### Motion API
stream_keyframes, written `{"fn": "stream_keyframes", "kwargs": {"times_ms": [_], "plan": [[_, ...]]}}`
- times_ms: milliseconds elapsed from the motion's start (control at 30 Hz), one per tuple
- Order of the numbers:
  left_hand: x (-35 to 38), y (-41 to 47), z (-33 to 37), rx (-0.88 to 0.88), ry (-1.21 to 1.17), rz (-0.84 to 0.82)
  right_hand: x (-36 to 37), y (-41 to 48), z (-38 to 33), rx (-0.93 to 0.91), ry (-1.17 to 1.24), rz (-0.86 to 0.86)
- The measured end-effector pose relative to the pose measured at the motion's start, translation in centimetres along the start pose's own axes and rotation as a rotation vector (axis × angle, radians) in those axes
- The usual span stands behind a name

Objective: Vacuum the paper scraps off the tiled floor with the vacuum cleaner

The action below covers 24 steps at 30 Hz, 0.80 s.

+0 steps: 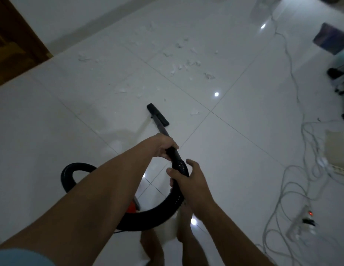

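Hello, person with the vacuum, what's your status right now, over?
Copy: left grip and right grip hold the vacuum wand. Its nozzle sits short of most paper scraps. Off right, cables lie apart from the nozzle.

Dim, blue-grey indoor exposure. The glossy white tiled floor mirrors overhead lamps as small round glare spots. A soft, broad shadow lies on it left of centre. Wide-angle distortion bows the grout lines and stretches the bare forearms towards the lower edge. The torn white paper scraps appear smeared, and the upper right corner is heavily blurred.
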<state>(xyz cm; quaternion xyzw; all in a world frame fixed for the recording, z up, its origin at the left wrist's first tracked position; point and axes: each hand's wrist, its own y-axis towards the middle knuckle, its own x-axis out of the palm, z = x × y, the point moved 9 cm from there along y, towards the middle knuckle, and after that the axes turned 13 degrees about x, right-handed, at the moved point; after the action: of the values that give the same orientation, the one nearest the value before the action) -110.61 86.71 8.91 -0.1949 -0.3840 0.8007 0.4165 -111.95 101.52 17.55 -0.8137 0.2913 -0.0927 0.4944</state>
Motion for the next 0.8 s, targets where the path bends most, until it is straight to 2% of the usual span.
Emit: {"fn": "stream_keyframes", "kwargs": {"times_ms": [100,167,267,367,467,500,567,633,700,733,800], "plan": [[1.3,0.6,-0.7,-0.002,0.01,0.042,0.0,-0.5,3.3,0.032,0.204,-0.041],[2.5,1.0,-1.5,-0.02,-0.023,0.079,-0.5,-0.4,4.2,0.023,0.22,-0.014],[4.1,1.4,-2.6,-0.079,-0.119,0.126,-1.4,-0.6,3.7,-0.035,-0.015,0.012],[5.7,1.6,-2.9,-0.127,-0.167,0.147,-3.2,-0.9,2.0,-0.134,-0.134,0.019],[6.9,1.8,-2.7,-0.131,-0.252,0.172,-5.1,-0.8,0.6,-0.211,-0.344,0.157],[7.2,1.8,-2.6,-0.136,-0.308,0.185,-5.5,-0.9,0.5,-0.212,-0.345,0.181],[7.2,2.1,-2.5,-0.122,-0.41,0.227,-5.9,-1.1,1.2,-0.158,-0.164,0.131],[6.6,2.5,-2.4,-0.075,-0.478,0.274,-5.2,-1.5,2.3,-0.082,0.107,-0.016],[6.2,2.7,-2.7,-0.049,-0.528,0.302,-4.6,-2.0,3.1,-0.069,0.269,-0.086],[6.3,2.6,-3.0,-0.044,-0.537,0.303,-4.7,-2.0,3.4,-0.089,0.281,-0.071],[6.6,2.4,-3.4,-0.042,-0.539,0.286,-5.2,-1.8,3.6,-0.161,0.158,0.038]]}}
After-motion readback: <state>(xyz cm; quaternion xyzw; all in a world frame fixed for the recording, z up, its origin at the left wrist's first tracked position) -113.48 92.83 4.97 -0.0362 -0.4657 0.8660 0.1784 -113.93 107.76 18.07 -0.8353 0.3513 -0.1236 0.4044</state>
